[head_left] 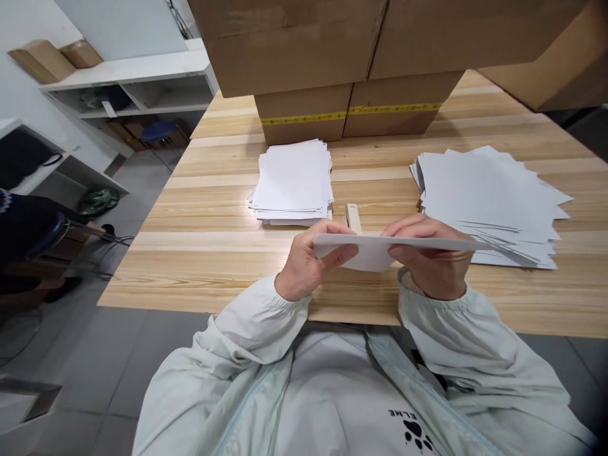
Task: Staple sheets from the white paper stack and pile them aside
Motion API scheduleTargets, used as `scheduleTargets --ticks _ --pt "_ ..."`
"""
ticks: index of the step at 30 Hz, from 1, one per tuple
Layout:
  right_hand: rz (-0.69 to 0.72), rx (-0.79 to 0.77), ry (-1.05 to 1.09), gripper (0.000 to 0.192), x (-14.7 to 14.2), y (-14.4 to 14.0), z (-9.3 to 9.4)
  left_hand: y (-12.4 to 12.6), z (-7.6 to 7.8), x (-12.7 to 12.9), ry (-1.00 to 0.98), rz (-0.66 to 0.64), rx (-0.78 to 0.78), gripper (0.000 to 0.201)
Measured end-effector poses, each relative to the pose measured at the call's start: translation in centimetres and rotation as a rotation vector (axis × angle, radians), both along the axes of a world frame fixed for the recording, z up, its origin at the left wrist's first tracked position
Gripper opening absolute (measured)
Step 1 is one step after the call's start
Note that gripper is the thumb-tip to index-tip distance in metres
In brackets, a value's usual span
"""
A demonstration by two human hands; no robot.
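The left hand (pixel 304 263) and right hand (pixel 434 263) grip white paper (pixel 369 258) above the desk (pixel 190 253), near a paper stack (pixel 293 177) and fanned pile (pixel 479 190).

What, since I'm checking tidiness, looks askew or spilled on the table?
The right pile looks askew: it fans out raggedly to the right, while the left pile is more nearly squared. I see nothing spilled.
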State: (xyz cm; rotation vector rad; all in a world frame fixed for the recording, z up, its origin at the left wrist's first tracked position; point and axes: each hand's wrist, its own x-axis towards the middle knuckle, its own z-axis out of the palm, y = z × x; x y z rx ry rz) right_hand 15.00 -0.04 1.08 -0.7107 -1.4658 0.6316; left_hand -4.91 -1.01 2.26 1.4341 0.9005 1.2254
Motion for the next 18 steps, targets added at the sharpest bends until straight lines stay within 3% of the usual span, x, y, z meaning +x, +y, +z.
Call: scheduleTargets --ticks 4,10,12,14,16,18 --pt "0.040 0.032 -0.014 0.009 0.3 0.4 0.0 -0.2 0.2 0.1 -0.004 -0.018 0.009 0.023" --pt "0.033 0.055 -0.048 0.008 0.1 0.6 -0.8 -0.4 -0.7 0.4 0.004 -0.001 -0.049 0.031" --pt "-0.056 0.019 -0.071 0.016 0.1 -0.2 -0.8 -0.8 -0.8 0.4 -0.009 0.012 -0.083 0.034" --pt "-0.252 -0.041 -0.127 0.028 0.4 -1.6 -0.5 -1.7 -0.8 0.5 -0.060 -0.007 -0.165 0.038" --pt "-0.434 -0.112 -0.254 0.035 1.3 -3.3 0.2 -2.9 -0.7 0.7 -0.143 -0.110 -0.316 0.043" --pt "-0.458 -0.219 -0.431 0.041 2.5 -4.7 0.8 -4.2 -0.9 1.2 -0.226 -0.222 -0.465 0.046"
